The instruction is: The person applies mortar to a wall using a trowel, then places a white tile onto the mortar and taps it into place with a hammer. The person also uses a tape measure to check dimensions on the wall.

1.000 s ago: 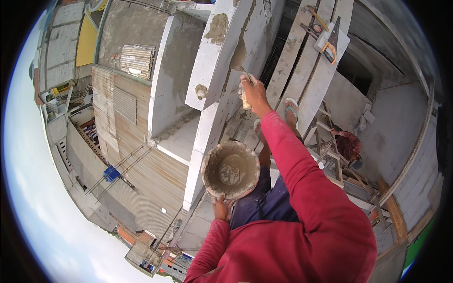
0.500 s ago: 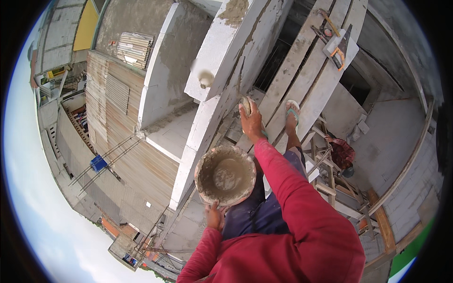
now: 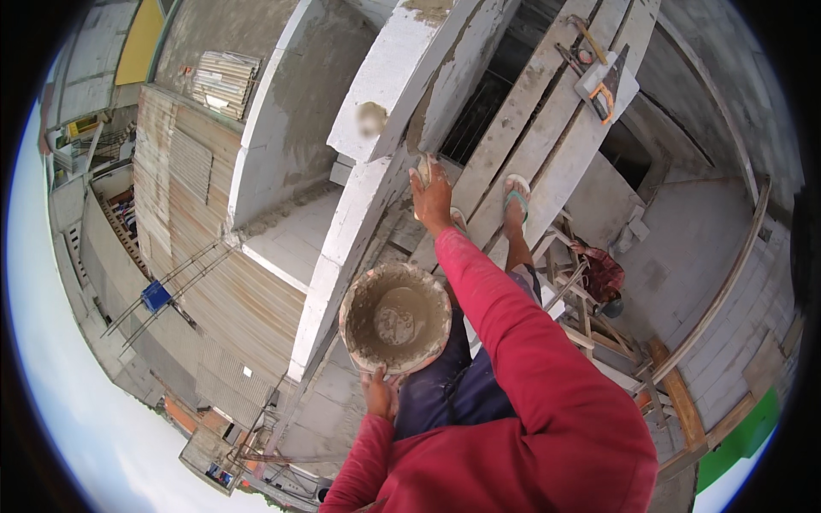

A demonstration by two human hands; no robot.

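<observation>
Since a second ago, your right hand (image 3: 434, 201) has come down along the white wall (image 3: 342, 248), nearer the bucket (image 3: 351, 332). Its fingers curl around the trowel (image 3: 423, 171), the wall just left of them. Your left hand (image 3: 379, 395) grips the bucket's near side, wet mortar (image 3: 398, 316) just beyond its fingers. Right of your right fingers, well apart, a handsaw (image 3: 606, 90) lies on planks (image 3: 492, 145).

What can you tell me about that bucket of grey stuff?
The round, open bucket has a grime-crusted rim; wet-looking grey mix lies inside and smears its inner wall. It is held mouth up over the person's dark shorts. The left hand grips its near edge. Whether the legs support it is unclear.
</observation>
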